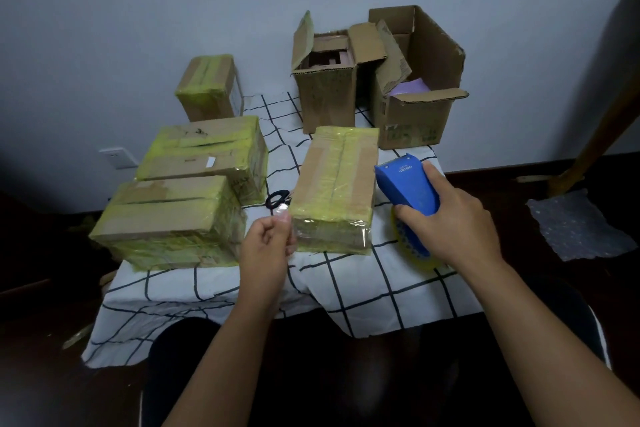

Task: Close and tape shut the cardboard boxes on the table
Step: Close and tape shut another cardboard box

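Meanwhile my right hand (446, 215) gripped the blue plastic tape dispenser (408, 187) beside the taped brown cardboard box (336, 184) on the tabletop (363, 284); my left hand's (268, 246) fingers (282, 218) pinched clear tape.

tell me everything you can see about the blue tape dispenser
The tape dispenser is blue, plastic-looking, with a broad wedge-shaped cover bearing a small printed logo and a toothed edge at its far end. A roll of yellowish clear tape sits at its near end, partly hidden. The right hand grips it from the side, fingers curled round the cover. It is held tilted, low over the checked tablecloth, just right of the taped box. Whether it touches the cloth is unclear.
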`<state>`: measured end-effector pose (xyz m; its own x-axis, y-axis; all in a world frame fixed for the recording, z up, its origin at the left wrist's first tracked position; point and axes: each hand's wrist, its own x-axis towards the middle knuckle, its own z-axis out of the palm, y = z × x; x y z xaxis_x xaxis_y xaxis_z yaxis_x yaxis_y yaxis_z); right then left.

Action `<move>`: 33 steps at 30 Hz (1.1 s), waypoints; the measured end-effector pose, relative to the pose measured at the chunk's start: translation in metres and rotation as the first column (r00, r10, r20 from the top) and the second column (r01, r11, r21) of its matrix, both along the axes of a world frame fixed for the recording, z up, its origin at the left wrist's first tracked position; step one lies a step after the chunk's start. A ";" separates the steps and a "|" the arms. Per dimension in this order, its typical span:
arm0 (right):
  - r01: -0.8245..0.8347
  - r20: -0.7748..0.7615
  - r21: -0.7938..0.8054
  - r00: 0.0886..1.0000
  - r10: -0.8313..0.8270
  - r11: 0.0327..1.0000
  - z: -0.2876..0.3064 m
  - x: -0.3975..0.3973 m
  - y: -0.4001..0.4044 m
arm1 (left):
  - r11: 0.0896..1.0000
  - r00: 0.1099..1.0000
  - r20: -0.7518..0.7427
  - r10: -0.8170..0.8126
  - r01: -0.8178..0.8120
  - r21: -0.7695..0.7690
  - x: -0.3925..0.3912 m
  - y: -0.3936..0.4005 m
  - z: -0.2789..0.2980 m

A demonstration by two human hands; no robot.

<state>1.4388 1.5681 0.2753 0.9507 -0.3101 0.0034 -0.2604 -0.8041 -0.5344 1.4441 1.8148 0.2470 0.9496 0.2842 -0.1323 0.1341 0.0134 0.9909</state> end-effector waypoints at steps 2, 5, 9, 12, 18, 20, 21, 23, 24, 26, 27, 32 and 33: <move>0.005 0.007 0.002 1.000 -0.005 1.000 0.000 -0.001 0.001 | 1.000 0.997 0.070 -0.012 0.012 -0.006 0.000 -0.001 0.002; 0.011 0.003 -0.010 1.000 -0.011 1.000 0.001 -0.001 0.003 | 0.985 0.970 0.241 -0.034 -0.009 0.173 -0.004 0.000 0.000; 0.021 0.003 -0.015 1.000 -0.021 1.000 0.002 -0.001 0.004 | 0.905 0.941 0.332 -0.070 -0.080 0.417 -0.008 -0.002 -0.010; 0.027 -0.008 -0.019 1.000 -0.027 0.999 0.002 0.000 0.005 | 0.919 0.956 0.290 -0.051 -0.069 0.388 -0.010 -0.004 -0.014; 0.043 0.000 -0.019 0.999 -0.043 0.999 0.003 0.000 0.007 | 0.996 0.995 0.101 -0.017 0.026 -0.085 -0.011 -0.007 -0.007; 0.052 0.003 -0.006 0.999 -0.052 0.999 0.002 0.000 0.007 | 0.985 0.998 0.056 -0.017 0.027 -0.173 -0.010 -0.006 -0.006; 0.060 0.008 0.006 0.998 -0.060 0.998 0.002 0.000 0.007 | 0.983 0.999 0.042 -0.031 0.038 -0.179 -0.010 -0.006 -0.007; 0.069 0.012 0.019 0.998 -0.069 0.997 0.002 0.000 0.008 | 0.982 0.998 0.033 -0.055 0.060 -0.176 -0.010 -0.005 -0.008; 0.065 0.012 0.017 0.998 -0.065 0.998 0.002 0.000 0.008 | 0.983 0.997 0.041 -0.064 0.070 -0.172 -0.010 -0.004 -0.008; 0.057 0.011 0.009 0.998 -0.058 0.998 0.003 0.000 0.009 | 0.986 0.995 0.063 -0.083 0.091 -0.140 -0.011 -0.003 -0.008; 0.061 0.011 0.011 0.998 -0.061 0.998 0.003 0.000 0.010 | 0.987 0.993 0.069 -0.096 0.104 -0.124 -0.011 -0.002 -0.008; 0.063 0.007 0.024 0.998 -0.063 0.998 0.004 -0.001 0.009 | 0.982 0.989 0.103 -0.103 0.118 -0.148 -0.014 -0.004 -0.006; 0.063 0.005 0.027 0.998 -0.063 0.998 0.004 -0.001 0.010 | 0.982 0.990 0.115 -0.087 0.104 -0.155 -0.015 -0.004 -0.005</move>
<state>1.4381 1.5778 0.2796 0.9294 -0.3692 -0.0002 -0.3065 -0.7715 -0.5576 1.4293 1.8109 0.2423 0.9825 0.1747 -0.0647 0.0354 0.1659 0.9855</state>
